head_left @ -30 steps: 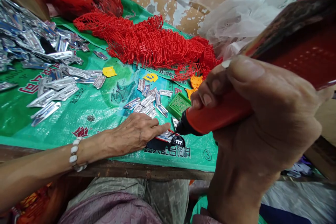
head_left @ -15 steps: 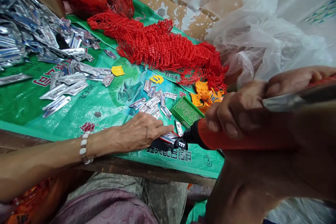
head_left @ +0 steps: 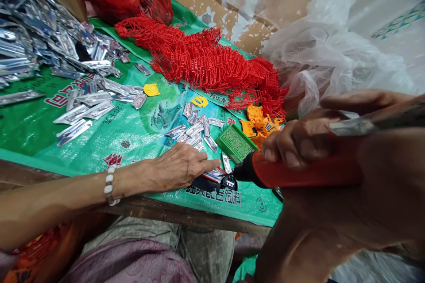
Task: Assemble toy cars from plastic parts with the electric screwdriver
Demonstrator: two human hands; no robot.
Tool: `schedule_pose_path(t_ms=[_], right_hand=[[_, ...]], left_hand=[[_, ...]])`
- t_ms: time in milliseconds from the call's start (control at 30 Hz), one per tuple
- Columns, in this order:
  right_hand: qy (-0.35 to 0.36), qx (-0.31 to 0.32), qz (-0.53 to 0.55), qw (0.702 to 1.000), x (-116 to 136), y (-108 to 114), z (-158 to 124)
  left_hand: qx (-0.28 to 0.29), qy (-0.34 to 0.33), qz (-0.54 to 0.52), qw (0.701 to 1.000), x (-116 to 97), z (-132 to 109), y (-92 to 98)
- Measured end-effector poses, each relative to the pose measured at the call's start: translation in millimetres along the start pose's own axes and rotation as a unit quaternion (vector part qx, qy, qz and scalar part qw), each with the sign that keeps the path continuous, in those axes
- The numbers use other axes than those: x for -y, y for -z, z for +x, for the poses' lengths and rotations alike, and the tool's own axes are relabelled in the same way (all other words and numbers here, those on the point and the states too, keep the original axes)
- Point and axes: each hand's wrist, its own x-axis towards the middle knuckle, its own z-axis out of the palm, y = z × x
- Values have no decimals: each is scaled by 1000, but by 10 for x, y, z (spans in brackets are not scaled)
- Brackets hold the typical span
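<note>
My left hand point(head_left: 179, 167), a beaded bracelet point(head_left: 109, 185) at its wrist, holds down a black plastic part point(head_left: 229, 182) near the table's front edge. Its index finger points right along a silver strip and a bit of red on that part; the other fingers are partly hidden. In my right hand point(head_left: 295, 141) is a red electric screwdriver point(head_left: 318, 171), wrapped by the fingers and lying almost level. The black nose point(head_left: 244, 170) of the tool aims left, with its tip at the black part. Just behind stands a small green tray point(head_left: 225, 149) of tiny screws.
Silver pieces point(head_left: 195, 132) lie loose beyond my left hand, with a larger heap point(head_left: 29, 40) at far left. Red plastic frames point(head_left: 206, 62) form a long pile at the back. Orange parts point(head_left: 260, 121), two yellow pieces and clear plastic bags point(head_left: 338, 48) are also there.
The view has shifted slightly. My right hand and the screwdriver have tilted a little, while my left hand stays on the black part.
</note>
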Motion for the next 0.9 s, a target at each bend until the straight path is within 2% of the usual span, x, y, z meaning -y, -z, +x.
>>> schedule_pose_path(t_ms=[100, 267, 500, 600, 700, 767, 900], right_hand=[[2, -23, -3, 1000, 12, -20, -24], [7, 10, 43, 999, -31, 39, -25], [79, 13, -3, 997, -25, 5, 12], [81, 20, -21, 996, -41, 77, 18], [90, 20, 41, 995, -116, 205, 89], [104, -8, 80, 991, -173, 284, 164], [99, -77, 77, 989, -235, 402, 299]], left_hand=[[9, 2, 4, 1000, -1, -4, 6], [5, 0, 0, 1000, 8, -20, -9], [3, 3, -9, 1000, 2, -3, 8], [1, 3, -10, 1000, 0, 0, 14], [13, 0, -3, 1000, 3, -4, 26], [17, 0, -1, 1000, 5, -7, 39], [4, -4, -9, 1000, 4, -18, 43]])
